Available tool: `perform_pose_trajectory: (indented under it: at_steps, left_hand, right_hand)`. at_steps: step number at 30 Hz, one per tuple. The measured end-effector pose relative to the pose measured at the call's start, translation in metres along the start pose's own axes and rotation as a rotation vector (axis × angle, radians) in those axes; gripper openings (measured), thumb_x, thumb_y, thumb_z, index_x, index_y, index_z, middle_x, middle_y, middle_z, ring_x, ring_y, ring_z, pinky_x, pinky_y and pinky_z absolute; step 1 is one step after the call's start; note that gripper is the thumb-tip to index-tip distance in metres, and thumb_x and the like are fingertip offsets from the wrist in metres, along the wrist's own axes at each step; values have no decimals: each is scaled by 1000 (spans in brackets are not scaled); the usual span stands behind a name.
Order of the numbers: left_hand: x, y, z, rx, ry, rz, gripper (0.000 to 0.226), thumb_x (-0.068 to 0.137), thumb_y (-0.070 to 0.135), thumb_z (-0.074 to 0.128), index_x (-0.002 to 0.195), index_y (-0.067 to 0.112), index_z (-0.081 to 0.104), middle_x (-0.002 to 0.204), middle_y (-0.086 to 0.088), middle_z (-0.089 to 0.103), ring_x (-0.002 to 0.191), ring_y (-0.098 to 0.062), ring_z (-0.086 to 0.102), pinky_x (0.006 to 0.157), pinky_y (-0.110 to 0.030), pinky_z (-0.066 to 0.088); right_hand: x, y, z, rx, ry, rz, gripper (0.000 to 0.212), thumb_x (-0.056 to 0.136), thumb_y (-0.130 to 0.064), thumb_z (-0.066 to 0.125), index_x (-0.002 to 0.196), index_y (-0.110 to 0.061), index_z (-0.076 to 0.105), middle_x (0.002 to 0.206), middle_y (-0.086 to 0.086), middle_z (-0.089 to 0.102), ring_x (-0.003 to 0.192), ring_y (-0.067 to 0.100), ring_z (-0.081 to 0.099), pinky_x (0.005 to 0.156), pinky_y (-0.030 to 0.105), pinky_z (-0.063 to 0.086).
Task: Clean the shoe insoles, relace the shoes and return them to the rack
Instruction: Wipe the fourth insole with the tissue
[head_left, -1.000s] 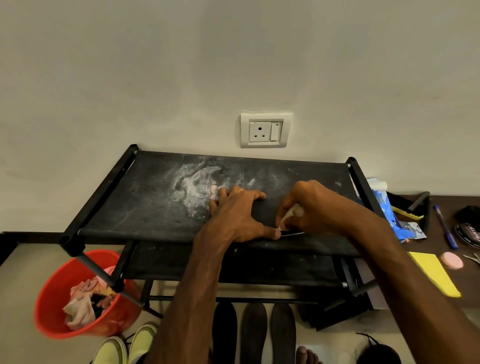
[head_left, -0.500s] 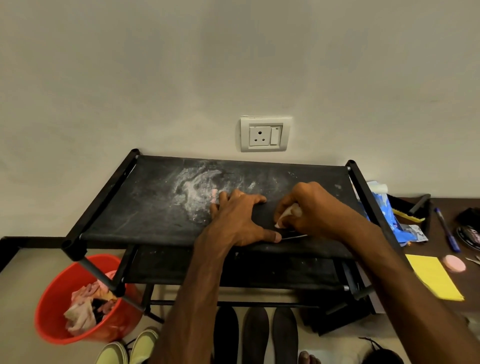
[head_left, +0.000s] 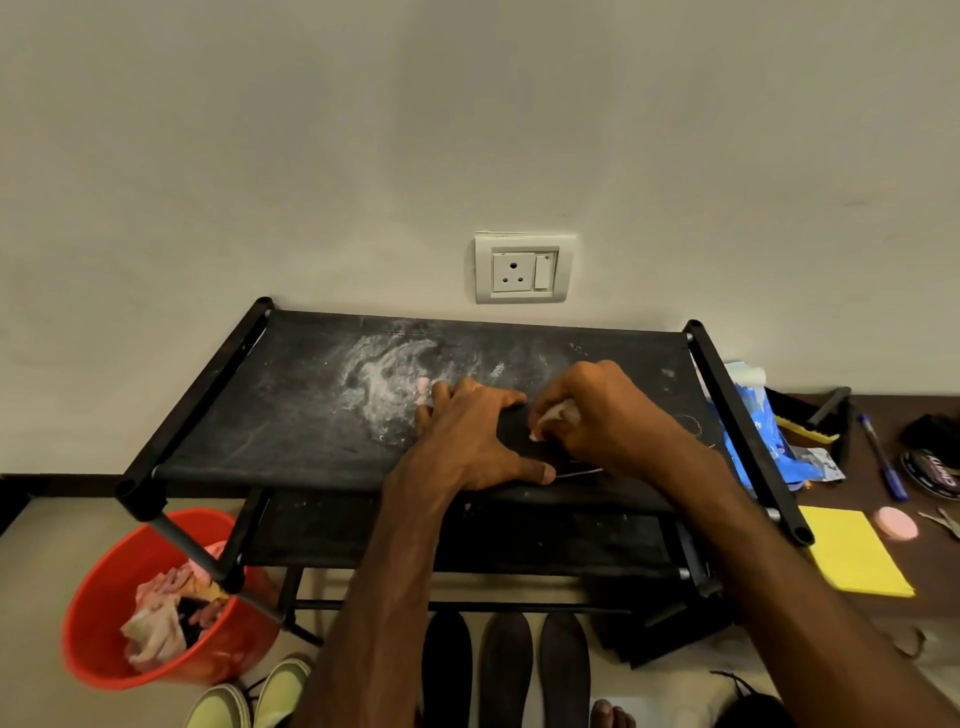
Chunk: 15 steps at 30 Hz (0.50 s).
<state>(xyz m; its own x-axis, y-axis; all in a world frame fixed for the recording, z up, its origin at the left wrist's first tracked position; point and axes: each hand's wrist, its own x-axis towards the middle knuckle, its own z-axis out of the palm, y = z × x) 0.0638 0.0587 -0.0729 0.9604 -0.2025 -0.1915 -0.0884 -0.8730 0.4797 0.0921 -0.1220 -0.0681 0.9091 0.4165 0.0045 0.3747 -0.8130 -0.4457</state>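
The insole (head_left: 511, 440) is pinned on the rack (head_left: 208, 387) by the flat left hand (head_left: 472, 441), so it cannot slide. A cloth (head_left: 563, 414) is gripped in the curled right hand (head_left: 602, 415) for rubbing.

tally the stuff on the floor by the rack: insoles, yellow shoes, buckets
insoles: 3
yellow shoes: 2
buckets: 1
total: 6

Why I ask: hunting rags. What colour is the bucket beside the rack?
The bucket is red-orange; head view shows it.
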Motion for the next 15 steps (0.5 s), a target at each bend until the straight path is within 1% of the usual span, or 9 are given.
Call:
perform_pose_trajectory:
  at_steps: [2,4,6,8,9,11,14,15]
  left_hand:
    - [1,-1,1,-11,12,6,67,62,69,83,123,50,61,131,-1,52,132,-32,31,107,-51,29]
    - [3,-4,2,-21,14,3,66,59,71,83,118,51,63,127,0,55,129,-30,34,104,-50,31]
    - [4,-6,3,-23,17,1,75,57,72,83,125,52,60,131,2,54,129,-28,34,102,-46,30]
    - [4,-7,2,-10,11,-9,91,55,73,84,137,51,52,141,2,49,135,-28,30,107,-47,28]
    - [4,-7,2,-4,8,-15,97,54,74,84,141,50,49,145,2,47,137,-28,28,110,-48,27]
    - [4,-7,2,3,8,-18,99,55,75,83,143,49,47,145,1,46,137,-28,28,111,-49,27]
    - [4,-7,1,-2,3,-10,92,56,75,82,139,51,51,138,2,51,133,-29,32,106,-49,30]
    - [4,-6,1,-4,5,-11,89,56,75,82,137,53,52,137,2,51,133,-29,32,106,-49,30]
  right_hand:
    - [7,-1,8,-5,43,-28,20,80,-10,78,88,-28,80,88,-1,76,78,17,71,71,42,63]
    - [9,-5,8,-32,-8,-41,20,82,-9,76,91,-26,81,94,2,76,81,20,71,73,42,63]
    - [5,-7,-2,-27,-121,-33,20,83,-9,76,91,-27,82,96,2,76,85,18,72,76,37,63]
    - [-3,-6,-14,-18,-208,-29,24,80,-8,76,88,-29,83,90,-4,77,82,10,71,75,30,62]
    - [-6,-5,-16,-22,-219,-32,25,79,-9,77,87,-31,83,87,-7,77,80,6,70,75,27,61]
    - [-7,-3,-13,-11,-154,-30,22,78,-12,81,86,-33,82,86,-8,76,80,5,70,74,27,60]
    - [2,1,2,27,33,7,18,81,-13,82,86,-30,82,88,-3,77,79,13,71,74,37,63]
    - [5,2,6,29,73,20,17,81,-13,81,87,-30,82,87,-2,77,79,14,71,74,39,62]
